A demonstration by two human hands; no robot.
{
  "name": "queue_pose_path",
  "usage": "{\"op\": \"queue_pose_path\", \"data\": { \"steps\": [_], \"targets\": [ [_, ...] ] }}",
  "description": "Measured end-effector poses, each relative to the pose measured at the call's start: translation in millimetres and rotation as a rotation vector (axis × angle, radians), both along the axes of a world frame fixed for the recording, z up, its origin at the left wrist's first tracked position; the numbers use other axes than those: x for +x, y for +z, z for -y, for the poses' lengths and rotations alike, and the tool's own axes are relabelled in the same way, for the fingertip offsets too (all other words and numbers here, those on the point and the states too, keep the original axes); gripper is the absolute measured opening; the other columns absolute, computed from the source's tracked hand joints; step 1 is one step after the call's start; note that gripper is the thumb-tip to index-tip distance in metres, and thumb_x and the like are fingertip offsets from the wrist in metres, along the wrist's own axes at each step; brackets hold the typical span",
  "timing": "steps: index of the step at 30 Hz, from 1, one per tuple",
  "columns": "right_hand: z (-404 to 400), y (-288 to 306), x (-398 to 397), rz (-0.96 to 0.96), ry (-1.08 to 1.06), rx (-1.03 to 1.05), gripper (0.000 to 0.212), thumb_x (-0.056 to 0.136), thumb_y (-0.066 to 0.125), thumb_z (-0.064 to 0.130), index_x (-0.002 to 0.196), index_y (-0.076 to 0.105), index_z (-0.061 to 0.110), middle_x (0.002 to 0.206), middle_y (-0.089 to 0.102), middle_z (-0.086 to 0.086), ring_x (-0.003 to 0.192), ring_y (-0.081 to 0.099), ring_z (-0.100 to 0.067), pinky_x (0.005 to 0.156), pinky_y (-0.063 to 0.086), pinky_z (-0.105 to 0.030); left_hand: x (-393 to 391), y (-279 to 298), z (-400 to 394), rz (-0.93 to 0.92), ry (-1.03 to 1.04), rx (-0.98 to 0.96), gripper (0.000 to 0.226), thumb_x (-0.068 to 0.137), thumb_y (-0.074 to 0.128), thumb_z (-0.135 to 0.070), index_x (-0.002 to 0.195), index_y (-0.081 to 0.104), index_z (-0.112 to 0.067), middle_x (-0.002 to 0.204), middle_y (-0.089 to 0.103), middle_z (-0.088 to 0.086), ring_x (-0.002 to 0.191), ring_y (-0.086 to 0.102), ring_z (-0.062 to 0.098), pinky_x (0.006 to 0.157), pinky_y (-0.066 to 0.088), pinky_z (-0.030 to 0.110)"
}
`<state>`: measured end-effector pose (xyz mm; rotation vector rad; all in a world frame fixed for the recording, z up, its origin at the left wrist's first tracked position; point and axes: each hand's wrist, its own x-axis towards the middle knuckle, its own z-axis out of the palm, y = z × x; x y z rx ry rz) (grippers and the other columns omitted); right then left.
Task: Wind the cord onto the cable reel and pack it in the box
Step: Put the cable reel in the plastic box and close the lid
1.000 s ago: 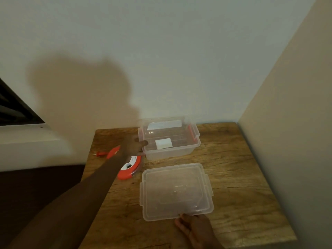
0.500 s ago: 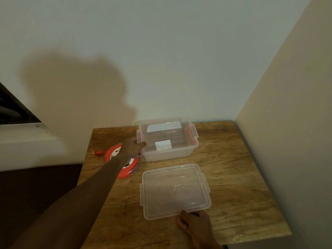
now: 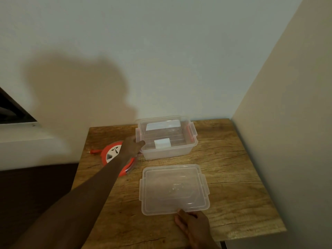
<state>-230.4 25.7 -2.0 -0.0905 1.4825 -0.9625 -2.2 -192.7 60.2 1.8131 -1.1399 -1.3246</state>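
From the head camera, a wooden counter (image 3: 233,177) stands in a corner between a pale back wall (image 3: 161,51) and a side wall (image 3: 296,123). A clear plastic box (image 3: 188,150) with orange side latches sits open near the back edge, with two white labels showing through its walls. In front of it, the clear lid (image 3: 172,187) lies flat on the counter, apart from the box.

To the left of the box lies the orange cable reel (image 3: 111,152), flat on its side with a white socket face up; an orange plug end (image 3: 93,151) sticks out to its left. How much cord is wound on it cannot be made out. The reel is outside the box.

The left hand (image 3: 132,147) reaches out over the reel, its fingers touching the box's left rim; whether this grip curls round the rim or merely rests there cannot be told. The right hand (image 3: 193,223) is at the lid's near edge, thumb on top of the rim, pinching it.

A person's shadow (image 3: 75,90) falls on the back wall.
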Motion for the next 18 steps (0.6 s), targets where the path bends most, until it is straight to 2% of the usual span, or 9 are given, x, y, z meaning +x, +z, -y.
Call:
{"op": "queue_pose_path", "data": {
  "steps": [3, 5, 6, 9, 10, 13, 14, 16, 18],
  "targets": [
    [-1, -2, -2, -0.085, 0.069, -0.008, 0.024, 0.071, 0.08, -0.005, 0.091, 0.067, -0.01, 0.079, 0.071, -0.025, 0.07, 0.07, -0.035, 0.065, 0.06, -0.045, 0, -1, -2, 0.027, -0.006, -0.006, 0.039, 0.098, 0.066, -0.01, 0.136, 0.06, -0.006, 0.131, 0.068, 0.019, 0.106, 0.071, 0.037, 0.081, 0.063, 0.045],
    [0, -3, -4, -0.133, 0.12, -0.013, 0.025, 0.071, 0.083, 0.001, 0.089, 0.068, -0.009, 0.076, 0.071, -0.024, 0.066, 0.07, -0.034, 0.061, 0.06, -0.041, 0, -3, -5, 0.042, -0.003, -0.024, 0.038, 0.099, 0.066, -0.018, 0.135, 0.061, -0.007, 0.125, 0.07, 0.014, 0.098, 0.071, 0.032, 0.083, 0.063, 0.047],
    [0, -4, -4, -0.166, 0.143, -0.014, 0.026, 0.071, 0.084, 0.006, 0.088, 0.069, -0.007, 0.075, 0.072, -0.023, 0.065, 0.07, -0.033, 0.058, 0.059, -0.038, 1, -3, -7, 0.064, 0.005, -0.038, 0.04, 0.098, 0.068, -0.026, 0.134, 0.061, -0.008, 0.123, 0.071, 0.012, 0.098, 0.072, 0.032, 0.086, 0.063, 0.049],
    [1, -4, -9, -0.262, 0.187, -0.006, 0.03, 0.07, 0.086, 0.017, 0.084, 0.07, -0.004, 0.072, 0.073, -0.018, 0.066, 0.072, -0.033, 0.06, 0.06, -0.039, 7, -13, -11, 0.124, 0.056, -0.096, 0.07, 0.087, 0.064, -0.06, 0.137, 0.058, -0.013, 0.126, 0.072, 0.011, 0.107, 0.071, 0.035, 0.093, 0.059, 0.057],
    [0, -2, -10, -0.281, 0.204, -0.006, 0.03, 0.071, 0.086, 0.018, 0.082, 0.069, -0.003, 0.07, 0.072, -0.017, 0.065, 0.072, -0.033, 0.059, 0.06, -0.039, 6, -10, -15, 0.117, 0.08, -0.119, 0.069, 0.089, 0.062, -0.06, 0.139, 0.056, -0.013, 0.128, 0.071, 0.01, 0.111, 0.07, 0.036, 0.096, 0.057, 0.055],
    [-2, 6, -13, -0.28, 0.33, -0.019, 0.027, 0.073, 0.084, 0.017, 0.084, 0.069, -0.002, 0.07, 0.071, -0.02, 0.06, 0.07, -0.034, 0.053, 0.055, -0.033, 5, 1, -28, 0.155, 0.156, -0.175, 0.055, 0.103, 0.056, -0.037, 0.151, 0.046, -0.011, 0.143, 0.062, 0.01, 0.131, 0.059, 0.034, 0.102, 0.049, 0.042],
    [-3, 10, -12, -0.264, 0.375, -0.021, 0.02, 0.073, 0.082, 0.012, 0.083, 0.071, -0.001, 0.07, 0.07, -0.023, 0.059, 0.068, -0.033, 0.052, 0.054, -0.032, 8, 3, -32, 0.177, 0.182, -0.184, 0.056, 0.103, 0.056, -0.038, 0.152, 0.045, -0.012, 0.146, 0.06, 0.011, 0.133, 0.057, 0.035, 0.105, 0.049, 0.045],
    [-3, 20, -7, -0.247, 0.53, -0.046, 0.005, 0.07, 0.073, 0.0, 0.075, 0.075, 0.002, 0.069, 0.068, -0.024, 0.06, 0.068, -0.03, 0.054, 0.053, -0.03, 20, 3, -39, 0.197, 0.232, -0.217, 0.057, 0.102, 0.059, -0.042, 0.149, 0.047, -0.013, 0.144, 0.061, 0.011, 0.128, 0.06, 0.035, 0.098, 0.055, 0.042],
    [1, 25, 3, -0.252, 0.662, -0.083, 0.021, 0.059, 0.068, 0.003, 0.077, 0.076, 0.008, 0.066, 0.068, -0.019, 0.063, 0.068, -0.028, 0.058, 0.054, -0.03, 36, 3, -44, 0.225, 0.265, -0.232, 0.054, 0.102, 0.06, -0.039, 0.145, 0.052, -0.008, 0.137, 0.065, 0.011, 0.125, 0.062, 0.031, 0.093, 0.053, 0.035]
  ]
}}
